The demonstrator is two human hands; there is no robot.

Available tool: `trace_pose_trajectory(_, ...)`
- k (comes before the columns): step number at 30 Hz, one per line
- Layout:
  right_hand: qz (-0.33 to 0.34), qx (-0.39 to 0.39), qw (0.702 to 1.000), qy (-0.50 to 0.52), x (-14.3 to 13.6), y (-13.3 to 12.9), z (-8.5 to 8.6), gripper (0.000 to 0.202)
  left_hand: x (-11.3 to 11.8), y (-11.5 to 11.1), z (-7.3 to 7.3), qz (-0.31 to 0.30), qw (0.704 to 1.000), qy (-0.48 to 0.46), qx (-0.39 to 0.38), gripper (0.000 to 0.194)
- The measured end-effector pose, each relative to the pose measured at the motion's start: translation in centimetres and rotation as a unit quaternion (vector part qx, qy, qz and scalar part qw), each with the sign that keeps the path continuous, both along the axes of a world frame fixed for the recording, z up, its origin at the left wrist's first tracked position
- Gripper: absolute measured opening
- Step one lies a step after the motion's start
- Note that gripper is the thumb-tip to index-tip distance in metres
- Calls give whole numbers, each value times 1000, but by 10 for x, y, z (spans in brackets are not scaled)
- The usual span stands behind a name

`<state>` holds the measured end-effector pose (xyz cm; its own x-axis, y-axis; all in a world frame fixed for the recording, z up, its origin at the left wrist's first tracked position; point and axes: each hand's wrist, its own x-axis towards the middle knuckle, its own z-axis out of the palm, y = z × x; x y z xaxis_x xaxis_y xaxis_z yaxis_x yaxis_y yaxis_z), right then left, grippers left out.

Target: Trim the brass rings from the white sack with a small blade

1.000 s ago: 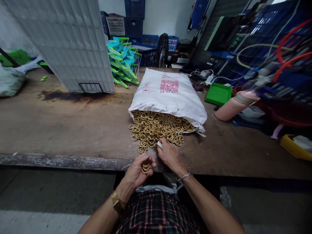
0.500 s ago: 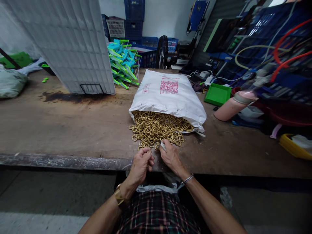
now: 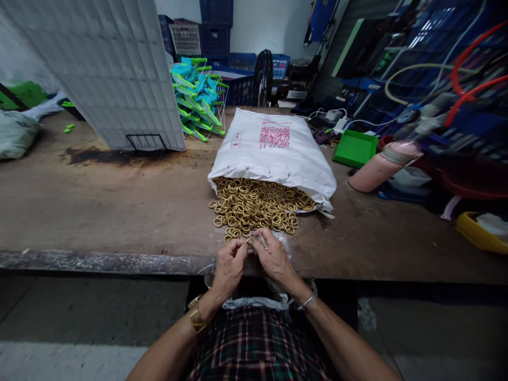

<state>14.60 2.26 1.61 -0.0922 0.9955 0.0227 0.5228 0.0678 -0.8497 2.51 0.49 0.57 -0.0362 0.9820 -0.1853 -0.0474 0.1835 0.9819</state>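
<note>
Gold-coloured rings spill in a heap from the mouth of a white sack printed in red. At the near side of the heap, my left hand is closed, thumb and fingertips pinching one ring. My right hand meets it from the right, its fingers closed around a small pale, slim tool whose kind I cannot make out. The tool's tip is close to the pinched ring; whether they touch is hidden by the fingers.
Left of the sack, a large ribbed white panel stands on the brown table. Behind it are stacked green and blue pieces. To the right are a green tray, a pink bottle and a yellow container.
My left hand now pinches a ring, lifted off the near edge of the heap. Both hands have drawn together, and the pale tool has come up to the ring.
</note>
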Motion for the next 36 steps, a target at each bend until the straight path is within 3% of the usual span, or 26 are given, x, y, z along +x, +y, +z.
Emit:
trace_pose_trajectory(3,28,0,1000,11,-1,0,3,21,-1,-1,1,3,996,39,81,14)
trace_pose_trajectory(5,29,-7,999,18,-2,1,1,24,-1,-2,0,0,996,32,85,13)
trace_pose_trajectory(11,11,-44,997,55,-3,2,-8,25,-2,-3,0,-81,986,-113,-89,30)
trace_pose_trajectory(15,7,-59,995,84,1,4,-10,27,-3,-3,6,-105,968,-200,-110,35)
trace_pose_trajectory(18,-8,-16,1000,19,6,3,-12,25,-5,-2,7,-89,967,-214,-108,36)
trace_pose_trajectory(23,94,40,988,-117,11,-6,-13,14,-5,-2,4,-71,979,-170,-90,35)
trace_pose_trajectory(27,130,53,970,-197,10,-10,-14,17,-4,-3,3,-70,984,-135,-92,36)
trace_pose_trajectory(36,139,64,955,-255,8,-11,-13,23,-5,-3,2,-69,986,-125,-81,33)
